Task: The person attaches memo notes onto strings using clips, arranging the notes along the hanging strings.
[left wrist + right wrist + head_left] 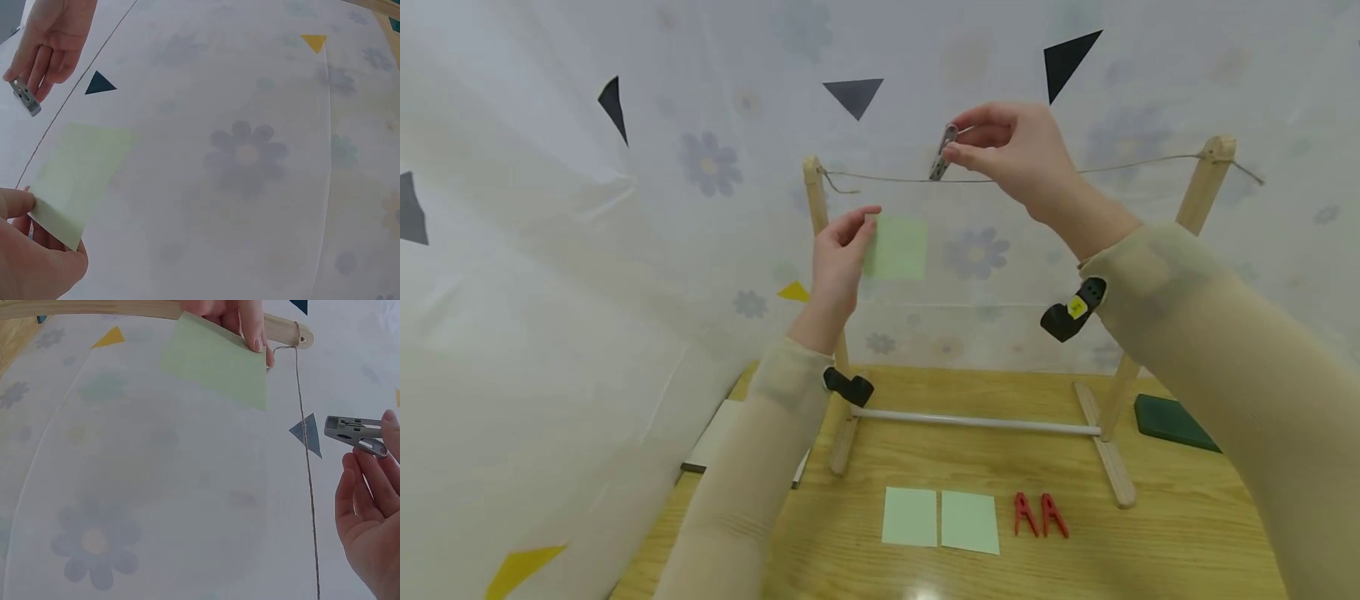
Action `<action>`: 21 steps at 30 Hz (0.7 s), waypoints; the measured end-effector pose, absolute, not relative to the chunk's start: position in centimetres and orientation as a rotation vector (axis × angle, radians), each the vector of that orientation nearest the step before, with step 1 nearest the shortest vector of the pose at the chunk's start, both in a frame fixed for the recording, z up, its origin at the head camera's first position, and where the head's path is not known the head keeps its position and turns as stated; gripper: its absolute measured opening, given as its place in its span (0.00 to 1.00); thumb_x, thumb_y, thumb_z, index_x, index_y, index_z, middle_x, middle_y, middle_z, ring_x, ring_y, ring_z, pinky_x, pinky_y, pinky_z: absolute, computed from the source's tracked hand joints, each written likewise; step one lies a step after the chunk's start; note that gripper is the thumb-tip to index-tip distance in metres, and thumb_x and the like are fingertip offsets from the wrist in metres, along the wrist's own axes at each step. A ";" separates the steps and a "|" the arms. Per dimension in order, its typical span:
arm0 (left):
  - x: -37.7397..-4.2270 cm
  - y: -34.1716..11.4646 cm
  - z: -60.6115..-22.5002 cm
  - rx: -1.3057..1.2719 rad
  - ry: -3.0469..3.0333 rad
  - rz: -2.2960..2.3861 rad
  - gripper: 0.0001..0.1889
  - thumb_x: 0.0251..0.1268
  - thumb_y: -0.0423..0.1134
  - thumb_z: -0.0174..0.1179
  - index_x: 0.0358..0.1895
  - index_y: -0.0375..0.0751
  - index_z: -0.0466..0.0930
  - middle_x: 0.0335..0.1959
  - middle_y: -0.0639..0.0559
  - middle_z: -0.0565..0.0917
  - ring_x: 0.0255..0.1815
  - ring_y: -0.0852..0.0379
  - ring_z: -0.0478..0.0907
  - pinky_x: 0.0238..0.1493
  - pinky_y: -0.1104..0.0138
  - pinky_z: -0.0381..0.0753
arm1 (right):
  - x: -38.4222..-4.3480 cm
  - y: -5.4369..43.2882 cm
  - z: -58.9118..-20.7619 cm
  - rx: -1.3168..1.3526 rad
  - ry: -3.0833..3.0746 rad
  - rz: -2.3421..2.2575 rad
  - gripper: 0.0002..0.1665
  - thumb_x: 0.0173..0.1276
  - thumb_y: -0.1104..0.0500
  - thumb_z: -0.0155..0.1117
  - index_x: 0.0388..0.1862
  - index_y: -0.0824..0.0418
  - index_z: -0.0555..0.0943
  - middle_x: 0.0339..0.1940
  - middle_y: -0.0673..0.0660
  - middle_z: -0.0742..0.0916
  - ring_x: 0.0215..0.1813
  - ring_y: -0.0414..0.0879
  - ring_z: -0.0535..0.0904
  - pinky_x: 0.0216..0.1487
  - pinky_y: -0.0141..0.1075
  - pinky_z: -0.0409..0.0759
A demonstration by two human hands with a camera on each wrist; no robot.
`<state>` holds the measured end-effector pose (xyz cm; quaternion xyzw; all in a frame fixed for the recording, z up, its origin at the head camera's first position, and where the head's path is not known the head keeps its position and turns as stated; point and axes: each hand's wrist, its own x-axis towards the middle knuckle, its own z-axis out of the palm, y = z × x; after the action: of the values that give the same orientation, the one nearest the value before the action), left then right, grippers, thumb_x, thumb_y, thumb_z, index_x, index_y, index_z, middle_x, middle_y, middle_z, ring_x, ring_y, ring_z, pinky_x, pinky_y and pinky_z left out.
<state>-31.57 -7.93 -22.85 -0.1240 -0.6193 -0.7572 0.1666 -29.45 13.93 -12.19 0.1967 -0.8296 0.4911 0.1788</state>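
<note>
My left hand (842,258) pinches a pale green paper square (901,248) by its left edge, below the string (887,177). In the left wrist view the paper (81,178) hangs flat from thumb and fingers. My right hand (1026,158) holds a grey clothespin (943,154) between thumb and fingertips, with its nose pointing down at the string. Seen from the right wrist, the clothespin (353,431) lies beside the string (305,434), apart from it, its jaws closed. The string runs between two wooden posts.
Two more green paper squares (910,517) and two red clothespins (1040,515) lie on the wooden table (820,550). A white bar (977,422) joins the stand's feet. A dark green block (1176,422) sits at right, and a white board (715,433) at left. Flowered sheeting (737,242) hangs behind.
</note>
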 end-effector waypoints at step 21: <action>-31.7 -7.0 -22.6 -0.323 -1.584 -2.278 0.13 0.71 0.34 0.59 0.55 0.35 0.83 0.46 0.51 0.84 0.40 0.60 0.78 0.42 0.72 0.79 | -30.4 11.1 -11.5 0.503 -2.298 1.448 0.20 0.63 0.51 0.72 0.52 0.58 0.84 0.41 0.47 0.89 0.50 0.41 0.80 0.59 0.36 0.74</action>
<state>-31.66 -6.96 -22.63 -0.1138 -0.5585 -0.8032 0.1734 -30.44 11.10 -11.52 0.1788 -0.8170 0.5149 0.1884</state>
